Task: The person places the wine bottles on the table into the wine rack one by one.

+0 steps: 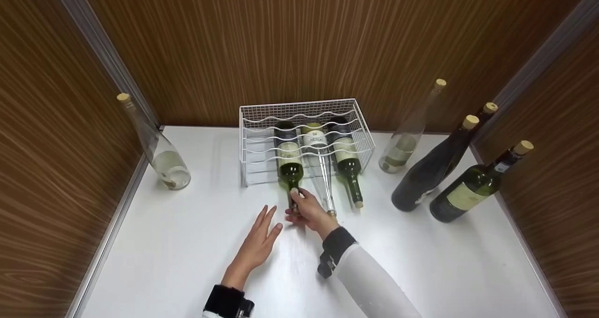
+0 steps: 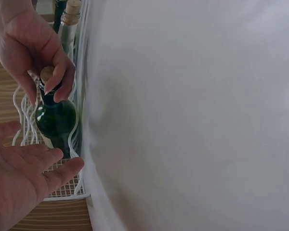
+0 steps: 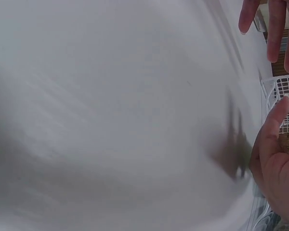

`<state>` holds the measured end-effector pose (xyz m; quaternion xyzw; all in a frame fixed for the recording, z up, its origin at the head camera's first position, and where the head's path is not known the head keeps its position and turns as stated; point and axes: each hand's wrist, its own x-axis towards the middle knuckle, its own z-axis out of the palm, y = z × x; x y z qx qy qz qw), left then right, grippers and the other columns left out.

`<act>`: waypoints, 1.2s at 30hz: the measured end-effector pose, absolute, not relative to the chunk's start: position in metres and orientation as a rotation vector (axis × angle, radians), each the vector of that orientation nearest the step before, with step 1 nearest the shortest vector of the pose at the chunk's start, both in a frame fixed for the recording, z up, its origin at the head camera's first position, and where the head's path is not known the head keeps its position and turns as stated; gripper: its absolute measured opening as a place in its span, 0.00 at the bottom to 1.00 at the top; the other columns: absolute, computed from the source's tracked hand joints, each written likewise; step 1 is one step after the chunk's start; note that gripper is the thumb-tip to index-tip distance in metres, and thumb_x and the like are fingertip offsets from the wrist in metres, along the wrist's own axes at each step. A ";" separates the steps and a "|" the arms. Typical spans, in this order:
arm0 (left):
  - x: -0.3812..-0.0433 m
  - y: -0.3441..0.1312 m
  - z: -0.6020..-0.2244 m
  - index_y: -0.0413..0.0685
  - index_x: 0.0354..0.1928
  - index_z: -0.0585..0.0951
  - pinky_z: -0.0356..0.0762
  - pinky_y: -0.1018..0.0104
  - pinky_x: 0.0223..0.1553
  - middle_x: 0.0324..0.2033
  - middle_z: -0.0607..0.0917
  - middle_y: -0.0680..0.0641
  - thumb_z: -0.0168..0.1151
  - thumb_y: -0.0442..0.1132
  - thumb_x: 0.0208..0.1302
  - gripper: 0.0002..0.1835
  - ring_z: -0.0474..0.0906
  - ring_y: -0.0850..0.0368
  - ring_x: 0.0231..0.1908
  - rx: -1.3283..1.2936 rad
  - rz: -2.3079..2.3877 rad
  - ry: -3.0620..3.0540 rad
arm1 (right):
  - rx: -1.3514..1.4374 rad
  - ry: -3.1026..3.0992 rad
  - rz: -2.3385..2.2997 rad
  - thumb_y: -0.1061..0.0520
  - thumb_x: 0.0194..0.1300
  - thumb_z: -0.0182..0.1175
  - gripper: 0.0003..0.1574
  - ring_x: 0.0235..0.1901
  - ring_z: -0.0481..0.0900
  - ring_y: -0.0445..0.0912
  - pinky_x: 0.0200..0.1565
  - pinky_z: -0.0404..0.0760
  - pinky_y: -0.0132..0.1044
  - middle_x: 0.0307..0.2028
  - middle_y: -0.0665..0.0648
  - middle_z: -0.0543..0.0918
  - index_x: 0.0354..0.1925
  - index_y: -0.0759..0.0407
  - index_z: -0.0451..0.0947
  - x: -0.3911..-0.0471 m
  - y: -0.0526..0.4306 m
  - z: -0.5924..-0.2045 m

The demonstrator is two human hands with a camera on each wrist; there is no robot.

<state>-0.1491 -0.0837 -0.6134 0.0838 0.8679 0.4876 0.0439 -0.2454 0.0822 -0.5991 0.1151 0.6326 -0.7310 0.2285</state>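
Observation:
My right hand [image 1: 309, 210] grips the neck of a green wine bottle [image 1: 290, 161] that lies in the white wire rack [image 1: 257, 172], its neck toward me. In the left wrist view the bottle's cork [image 2: 46, 73] shows between the right hand's fingers. Beside it lies a clear bottle [image 1: 322, 168], and to the right of that a second green bottle [image 1: 348, 166]. My left hand [image 1: 258, 243] hovers just left of the bottle neck, fingers spread and straight, holding nothing.
A clear corked bottle [image 1: 171, 168] stands at the left. Toward the right stand another clear bottle [image 1: 400, 149], dark bottles [image 1: 421, 180] and a green labelled bottle [image 1: 468, 194]. Wood-grain panels [image 1: 299, 41] enclose the white table [image 1: 187, 262] at the back and sides.

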 end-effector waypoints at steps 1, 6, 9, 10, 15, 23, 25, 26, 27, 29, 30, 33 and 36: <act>-0.149 -0.084 -0.613 0.51 0.76 0.57 0.56 0.38 0.65 0.75 0.50 0.39 0.44 0.54 0.78 0.31 0.53 0.37 0.71 0.254 1.493 2.652 | 0.316 1.742 -2.001 0.48 0.78 0.48 0.39 0.29 0.83 0.50 0.33 0.85 0.42 0.48 0.75 0.72 0.77 0.58 0.48 -0.245 0.083 -0.598; -0.149 -0.085 -0.613 0.51 0.76 0.57 0.56 0.37 0.65 0.75 0.50 0.39 0.43 0.56 0.77 0.32 0.52 0.37 0.71 0.267 1.494 2.651 | 0.322 1.732 -1.947 0.47 0.77 0.49 0.40 0.33 0.83 0.54 0.35 0.85 0.46 0.46 0.73 0.73 0.77 0.54 0.46 -0.244 0.086 -0.591; -0.149 -0.086 -0.613 0.53 0.77 0.57 0.55 0.38 0.66 0.76 0.49 0.40 0.43 0.58 0.77 0.33 0.51 0.38 0.71 0.255 1.507 2.646 | 0.326 1.746 -1.915 0.47 0.76 0.50 0.41 0.34 0.81 0.54 0.37 0.85 0.48 0.43 0.69 0.73 0.78 0.52 0.44 -0.243 0.090 -0.583; -0.150 -0.087 -0.614 0.53 0.77 0.57 0.55 0.38 0.66 0.76 0.49 0.40 0.43 0.58 0.77 0.33 0.51 0.38 0.72 0.250 1.517 2.644 | 0.322 1.756 -1.907 0.47 0.76 0.51 0.42 0.34 0.80 0.53 0.38 0.85 0.49 0.42 0.68 0.73 0.78 0.52 0.44 -0.242 0.091 -0.581; -0.152 -0.092 -0.613 0.51 0.76 0.57 0.54 0.37 0.66 0.75 0.50 0.39 0.43 0.57 0.77 0.33 0.50 0.37 0.72 0.220 1.540 2.654 | 0.287 1.825 -1.862 0.45 0.75 0.52 0.45 0.41 0.78 0.55 0.43 0.83 0.53 0.54 0.66 0.71 0.78 0.53 0.42 -0.240 0.097 -0.572; -0.157 -0.101 -0.611 0.51 0.77 0.57 0.52 0.38 0.67 0.75 0.50 0.39 0.43 0.56 0.77 0.33 0.48 0.38 0.72 0.170 1.533 2.691 | 0.152 1.904 -1.850 0.48 0.76 0.51 0.43 0.64 0.63 0.69 0.55 0.73 0.62 0.70 0.73 0.56 0.78 0.56 0.42 -0.231 0.107 -0.561; -0.158 -0.105 -0.611 0.51 0.77 0.57 0.52 0.38 0.67 0.75 0.50 0.39 0.43 0.56 0.77 0.33 0.48 0.37 0.72 0.162 1.542 2.698 | 0.112 1.944 -1.829 0.48 0.76 0.51 0.43 0.66 0.60 0.70 0.58 0.70 0.63 0.69 0.74 0.57 0.78 0.57 0.43 -0.229 0.110 -0.558; -0.158 -0.107 -0.610 0.50 0.77 0.57 0.51 0.37 0.67 0.75 0.50 0.39 0.43 0.56 0.77 0.33 0.48 0.37 0.72 0.154 1.546 2.698 | 0.088 1.969 -1.815 0.48 0.77 0.50 0.43 0.66 0.59 0.70 0.59 0.68 0.63 0.68 0.74 0.58 0.78 0.57 0.43 -0.228 0.111 -0.556; -0.159 -0.109 -0.609 0.51 0.77 0.56 0.51 0.37 0.67 0.75 0.49 0.39 0.43 0.56 0.77 0.32 0.47 0.37 0.72 0.146 1.550 2.696 | 0.063 1.992 -1.805 0.48 0.77 0.50 0.43 0.67 0.59 0.69 0.60 0.67 0.63 0.67 0.74 0.60 0.78 0.57 0.43 -0.226 0.113 -0.554; -0.160 -0.113 -0.608 0.50 0.77 0.56 0.50 0.37 0.67 0.76 0.48 0.39 0.43 0.56 0.77 0.33 0.47 0.37 0.72 0.133 1.552 2.696 | 0.024 2.046 -1.786 0.48 0.77 0.50 0.42 0.67 0.59 0.66 0.62 0.65 0.62 0.66 0.72 0.62 0.78 0.57 0.45 -0.224 0.116 -0.551; -0.160 -0.116 -0.607 0.50 0.77 0.56 0.49 0.37 0.67 0.75 0.48 0.38 0.43 0.56 0.77 0.33 0.46 0.37 0.72 0.128 1.561 2.693 | 0.007 2.069 -1.779 0.48 0.77 0.50 0.41 0.68 0.58 0.65 0.62 0.65 0.61 0.66 0.71 0.62 0.78 0.57 0.46 -0.223 0.117 -0.550; -0.162 -0.124 -0.606 0.51 0.77 0.54 0.48 0.38 0.68 0.76 0.47 0.39 0.42 0.58 0.77 0.34 0.45 0.38 0.73 0.089 1.569 2.683 | -0.033 2.126 -1.769 0.46 0.76 0.51 0.40 0.69 0.57 0.64 0.63 0.64 0.61 0.67 0.68 0.62 0.77 0.56 0.50 -0.221 0.121 -0.547; -0.164 -0.134 -0.606 0.50 0.77 0.53 0.46 0.38 0.69 0.76 0.46 0.39 0.41 0.61 0.76 0.37 0.43 0.38 0.73 0.044 1.576 2.682 | -0.066 2.163 -1.750 0.44 0.76 0.51 0.40 0.69 0.58 0.63 0.63 0.64 0.60 0.68 0.67 0.62 0.77 0.55 0.52 -0.219 0.122 -0.545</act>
